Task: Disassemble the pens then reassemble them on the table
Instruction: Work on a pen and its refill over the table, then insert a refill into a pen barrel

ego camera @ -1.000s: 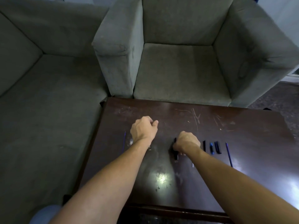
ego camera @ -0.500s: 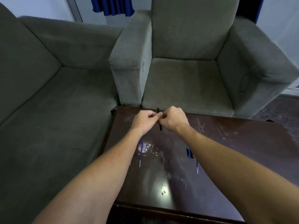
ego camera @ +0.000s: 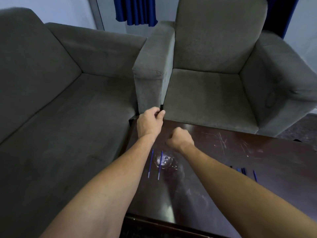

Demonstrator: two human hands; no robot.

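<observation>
Your left hand [ego camera: 151, 122] hovers over the far left corner of the table [ego camera: 231, 146], fingers and thumb curled round a black pen piece [ego camera: 161, 108]. Only a short dark end of the piece shows above the knuckles, standing roughly upright. Your right hand [ego camera: 180, 139] hangs over the table just nearer than the left, apart from it and from the piece. Its fingers are curled into a loose fist with the back turned to the camera, so you cannot tell whether it has hold of anything.

On the table's left half, nearer to you than both hands, two thin blue refills [ego camera: 155, 165] lie side by side without touching, both pointing roughly away from you. The right one crosses a pale glare patch [ego camera: 165, 162] on the dark wood.

Toward the table's right side, a small cluster of dark and blue pen parts [ego camera: 241, 170] peeks out from behind your right forearm (too hidden to count). One more blue refill [ego camera: 255, 176] lies just beyond them.

Past the table's far edge stands a grey armchair [ego camera: 205, 91], with a grey sofa [ego camera: 68, 109] off the table's left side. A blue curtain [ego camera: 135, 11] hangs on the wall behind them.
</observation>
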